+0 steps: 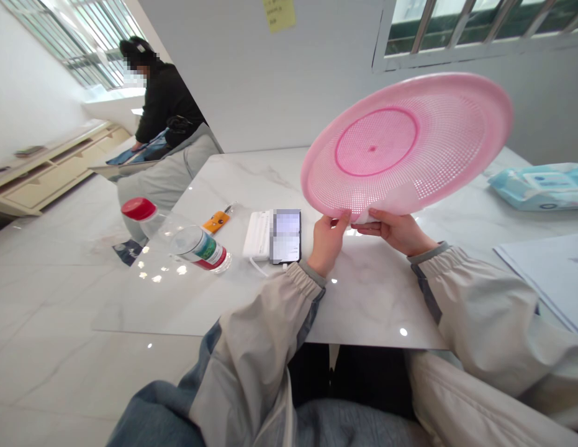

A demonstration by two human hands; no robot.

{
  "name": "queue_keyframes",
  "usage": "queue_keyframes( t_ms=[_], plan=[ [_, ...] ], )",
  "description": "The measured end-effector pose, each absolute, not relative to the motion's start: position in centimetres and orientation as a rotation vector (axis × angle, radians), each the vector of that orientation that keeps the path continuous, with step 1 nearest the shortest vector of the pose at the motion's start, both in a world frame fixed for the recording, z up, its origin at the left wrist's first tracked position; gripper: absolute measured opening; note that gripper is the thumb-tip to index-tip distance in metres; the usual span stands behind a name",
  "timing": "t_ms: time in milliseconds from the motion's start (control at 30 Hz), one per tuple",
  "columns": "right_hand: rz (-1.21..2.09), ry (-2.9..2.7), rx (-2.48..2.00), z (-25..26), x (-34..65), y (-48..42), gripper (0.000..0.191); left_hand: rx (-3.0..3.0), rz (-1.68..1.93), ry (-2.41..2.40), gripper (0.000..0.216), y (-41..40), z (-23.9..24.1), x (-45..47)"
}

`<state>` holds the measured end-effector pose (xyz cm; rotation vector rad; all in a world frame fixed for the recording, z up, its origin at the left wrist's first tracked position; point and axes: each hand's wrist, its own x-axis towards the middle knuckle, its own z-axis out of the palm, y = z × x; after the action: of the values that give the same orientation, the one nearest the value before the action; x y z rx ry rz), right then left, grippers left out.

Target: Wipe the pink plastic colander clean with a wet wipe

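Observation:
A round pink plastic colander (460,130) with a fine mesh is held up above the table, tilted so that its inside faces me. My left hand (326,243) pinches its near rim, thumb on top. Close beside it, my right hand (400,232) is closed at the same rim, thumb above and fingers below. A pale, smooth patch (400,200), perhaps a label, covers some mesh just above my right thumb; I cannot tell whether it is stuck to the colander. The fingertips under the rim are partly hidden.
On the marble-look table (363,292) are a phone (285,239), a white power bank (257,236), an orange tag (216,221) and a red-capped bottle (200,248). At right lie a wipes pack (540,187) and papers (549,273). Another person (165,102) is at the far left.

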<state>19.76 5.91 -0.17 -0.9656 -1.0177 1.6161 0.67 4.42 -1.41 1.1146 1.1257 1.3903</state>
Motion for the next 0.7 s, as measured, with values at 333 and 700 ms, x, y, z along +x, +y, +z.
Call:
queue_keyframes(
  t_ms=[333, 700],
  plan=[
    [1.433, -0.985, -1.001, -0.6, 20.0, 6.5, 0.036, 1.077, 1.695, 1.131, 0.032, 5.7, -0.5, -0.8],
    [1.478, -1.040, -0.993, -0.5, 20.0, 6.2, 0.039, 0.960, 1.374, 1.069, 0.020, 4.3, -0.5, 0.2]
  ],
)
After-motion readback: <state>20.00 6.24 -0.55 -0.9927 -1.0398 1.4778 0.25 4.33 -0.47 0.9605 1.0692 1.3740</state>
